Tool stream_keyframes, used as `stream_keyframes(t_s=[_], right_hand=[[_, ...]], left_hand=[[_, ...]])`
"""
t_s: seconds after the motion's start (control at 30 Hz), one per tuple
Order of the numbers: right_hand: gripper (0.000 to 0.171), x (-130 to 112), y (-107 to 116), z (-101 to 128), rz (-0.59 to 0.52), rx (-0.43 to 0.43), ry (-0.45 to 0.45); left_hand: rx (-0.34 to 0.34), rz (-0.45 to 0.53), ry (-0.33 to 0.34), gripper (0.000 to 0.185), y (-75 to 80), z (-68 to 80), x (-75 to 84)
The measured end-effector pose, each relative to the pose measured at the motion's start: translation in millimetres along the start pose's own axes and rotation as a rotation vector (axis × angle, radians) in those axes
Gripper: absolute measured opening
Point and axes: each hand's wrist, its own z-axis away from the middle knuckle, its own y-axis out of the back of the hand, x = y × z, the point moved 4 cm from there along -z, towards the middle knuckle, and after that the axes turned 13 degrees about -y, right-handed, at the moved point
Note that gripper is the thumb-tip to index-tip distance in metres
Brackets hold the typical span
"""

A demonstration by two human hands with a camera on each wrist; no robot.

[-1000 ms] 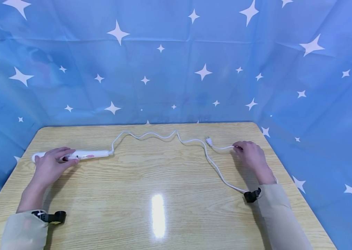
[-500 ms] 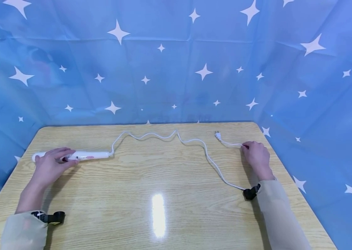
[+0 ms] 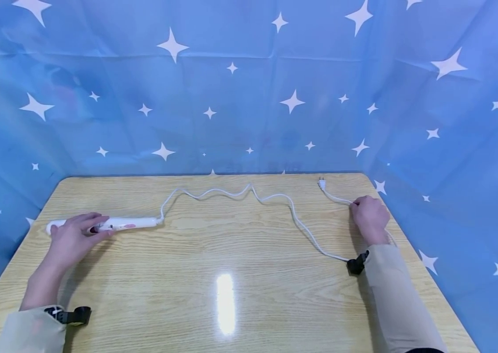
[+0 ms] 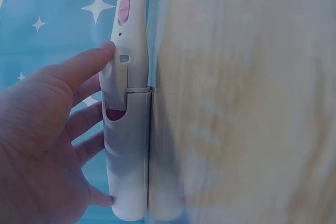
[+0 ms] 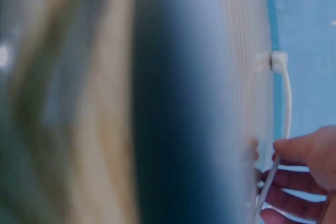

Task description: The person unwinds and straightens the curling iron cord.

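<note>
A slim white hair straightener (image 3: 140, 222) with a pink switch (image 4: 124, 10) lies lengthwise at the table's left. My left hand (image 3: 69, 240) grips it, thumb on the near side and the other fingers reaching behind its body; a smooth white cover (image 4: 128, 161) encloses the lower end in the left wrist view. Its white cord (image 3: 213, 190) runs wavily along the back of the table, then forward to the right. Between thumb and fingers my right hand (image 3: 370, 218) pinches the cord a short way from the two-pin plug (image 3: 322, 184), which points toward the back edge.
The wooden table (image 3: 165, 284) ends at the back and right against a blue cloth (image 3: 231, 88) with white stars. Black wrist cameras sit at both cuffs. A bright light reflection (image 3: 225, 304) shows on the tabletop.
My right hand has moved right, drawing the plug to the right and toward the back edge, its pins now turned backward. The left hand and the hair straightener have stayed in place.
</note>
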Motion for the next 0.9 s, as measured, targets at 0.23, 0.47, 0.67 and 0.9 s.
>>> stream_keyframes(t_s=[0.23, 0.47, 0.67, 0.9], right_hand=[[0.026, 5.5, 1.6, 0.7, -0.001, 0.015, -0.022], [0.026, 9.4, 1.3, 0.4, 0.011, -0.012, -0.042], [0.028, 13.0, 3.2, 3.3, 0.016, -0.031, -0.049], [0.045, -7.8, 20.7, 28.5, 0.066, -0.018, -0.042]], left_hand=[[-0.021, -0.052, 0.016, 0.055, 3.0, 1.9, 4.0], [-0.037, -0.072, 0.013, 0.056, 6.5, 1.1, 8.0], [-0.033, -0.047, 0.011, 0.053, 4.5, -0.9, 8.8], [-0.083, 0.009, 0.005, 0.054, 6.3, -3.4, 13.2]])
